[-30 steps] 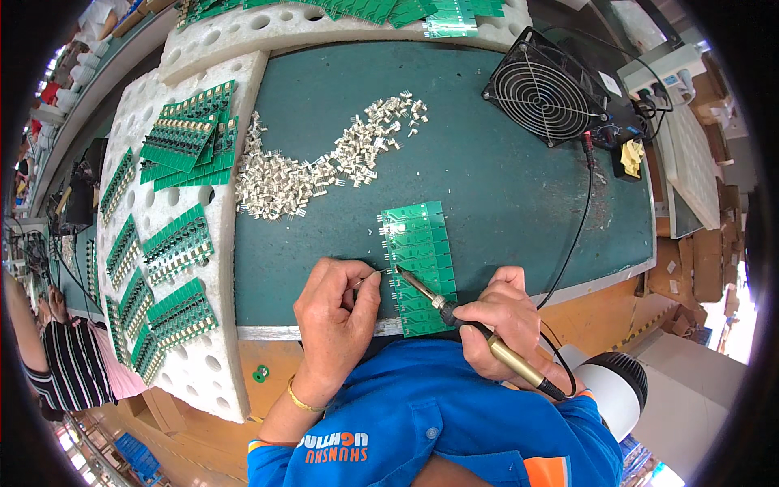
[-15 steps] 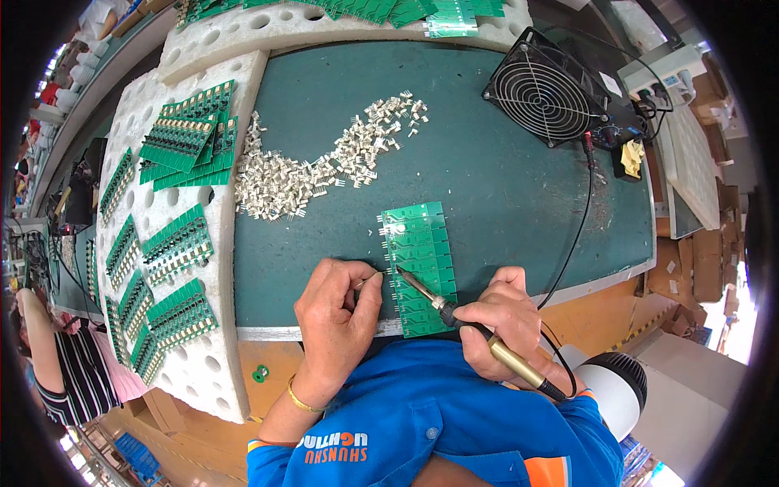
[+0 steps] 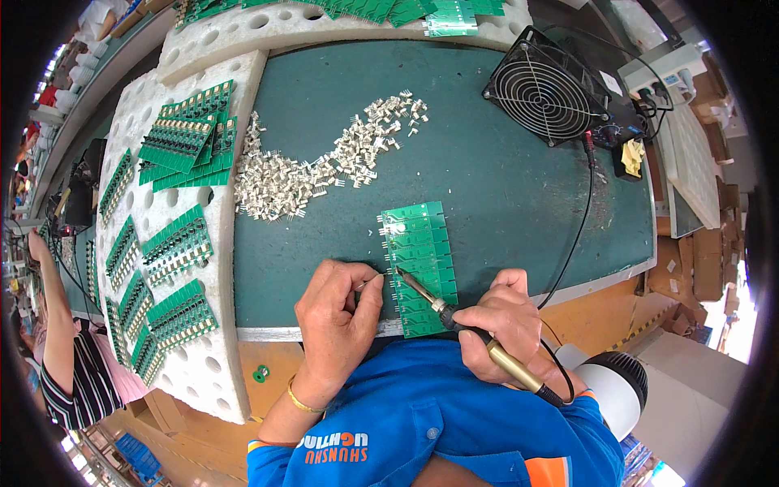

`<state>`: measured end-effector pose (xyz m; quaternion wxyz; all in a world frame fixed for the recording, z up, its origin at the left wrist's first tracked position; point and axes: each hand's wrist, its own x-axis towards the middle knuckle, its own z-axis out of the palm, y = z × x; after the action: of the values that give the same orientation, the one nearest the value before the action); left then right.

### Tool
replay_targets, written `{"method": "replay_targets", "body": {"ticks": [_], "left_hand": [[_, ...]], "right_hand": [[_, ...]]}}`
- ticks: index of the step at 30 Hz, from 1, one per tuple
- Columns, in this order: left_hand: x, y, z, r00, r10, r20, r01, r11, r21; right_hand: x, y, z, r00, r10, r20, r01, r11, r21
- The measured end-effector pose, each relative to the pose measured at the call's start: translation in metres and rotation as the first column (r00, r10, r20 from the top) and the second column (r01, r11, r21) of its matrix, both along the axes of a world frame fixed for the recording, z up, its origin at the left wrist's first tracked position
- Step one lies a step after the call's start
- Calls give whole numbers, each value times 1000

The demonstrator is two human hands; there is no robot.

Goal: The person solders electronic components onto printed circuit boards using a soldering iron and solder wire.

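A green circuit board (image 3: 422, 253) lies on the dark green mat near the table's front edge, white connectors along its left side. My right hand (image 3: 505, 325) is closed round a soldering iron (image 3: 513, 363) with a gold-coloured handle. The iron's tip meets the board close to its left edge, about midway along. Just left of the board, my left hand (image 3: 339, 312) is closed in a pinch, thumb and forefinger together by the connectors. Whatever those fingers hold is too thin to make out.
White connectors (image 3: 284, 185) lie heaped behind my left hand. Populated boards (image 3: 177, 245) rest on a white foam sheet (image 3: 180, 365) at left. A black fan (image 3: 545, 93) stands back right; the iron's cable (image 3: 580, 235) crosses the table edge. Another person's arm (image 3: 57, 316) shows far left.
My hands, the iron and the board have hardly moved. At far left, the other person's arm has stretched out farther toward the back.
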<state>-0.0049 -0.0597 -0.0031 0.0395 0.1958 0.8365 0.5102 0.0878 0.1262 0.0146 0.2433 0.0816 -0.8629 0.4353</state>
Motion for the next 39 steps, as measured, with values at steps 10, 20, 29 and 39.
{"method": "replay_targets", "body": {"ticks": [10,20,29,39], "left_hand": [[0,-1,-1,1000,-15,13,15,1000,-2],[0,-2,-2,999,-32,6,31,999,9],[-1,-3,-3,999,-49,-2,49,999,2],[-1,-2,-4,998,-52,-19,52,999,-5]], "right_hand": [[4,-4,2,1000,2,15,-2,998,63],[7,-8,1,1000,-6,14,4,992,126],[9,-9,3,1000,11,19,-13,988,154],[8,-12,3,1000,0,2,0,989,150]]}}
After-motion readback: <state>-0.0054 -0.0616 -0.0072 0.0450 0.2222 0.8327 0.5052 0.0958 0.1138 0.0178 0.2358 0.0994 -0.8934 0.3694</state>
